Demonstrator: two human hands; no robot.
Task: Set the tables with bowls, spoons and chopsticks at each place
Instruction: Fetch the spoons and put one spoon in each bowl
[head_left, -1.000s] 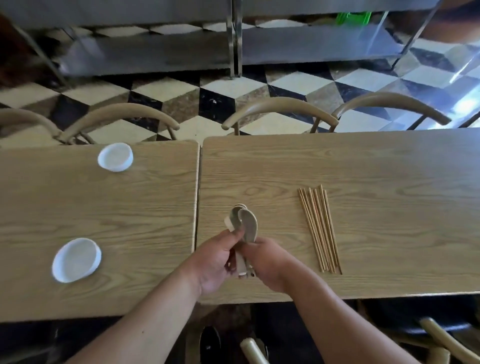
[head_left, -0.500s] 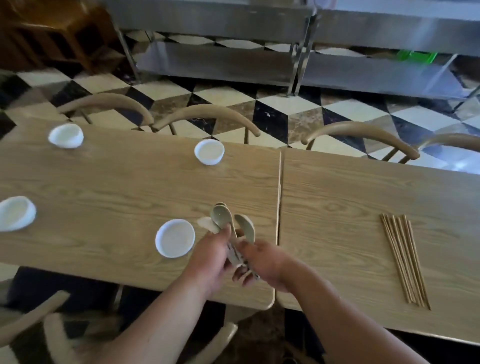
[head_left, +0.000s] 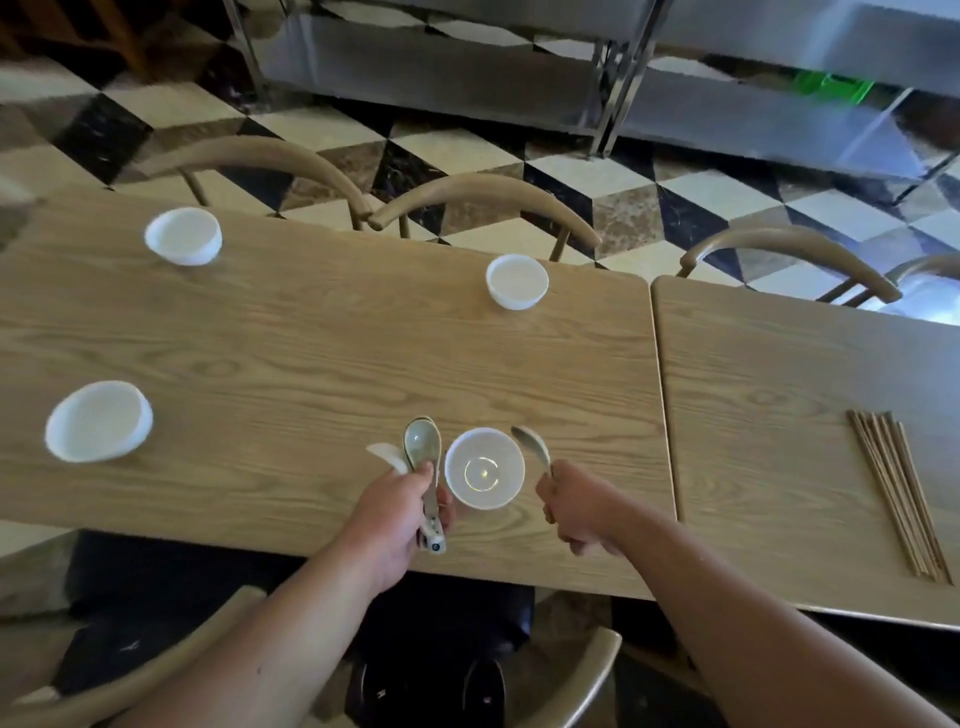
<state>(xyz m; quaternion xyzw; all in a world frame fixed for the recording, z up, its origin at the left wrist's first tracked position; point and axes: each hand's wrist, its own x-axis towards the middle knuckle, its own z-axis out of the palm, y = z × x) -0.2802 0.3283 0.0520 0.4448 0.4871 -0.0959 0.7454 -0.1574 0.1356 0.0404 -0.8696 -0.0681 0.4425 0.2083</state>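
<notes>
Several white bowls stand on the left wooden table (head_left: 322, 364): one at the near edge between my hands (head_left: 484, 467), one near left (head_left: 98, 421), one far left (head_left: 183, 236), one far right (head_left: 517, 281). My left hand (head_left: 397, 512) grips a bunch of pale ceramic spoons (head_left: 422, 451) by their handles, just left of the near bowl. My right hand (head_left: 582, 506) holds a single spoon (head_left: 532, 446) just right of that bowl, its scoop raised. A bundle of wooden chopsticks (head_left: 896, 491) lies on the right table (head_left: 789, 374).
Curved wooden chair backs (head_left: 488, 200) line the far side of both tables, and another chair (head_left: 576, 680) is below me at the near side. A steel shelf unit (head_left: 618, 67) stands beyond on the checkered floor.
My view swung left from the right table to the left one. My hands moved with the spoons to the near bowl and came apart, the right hand taking one spoon from the bunch.
</notes>
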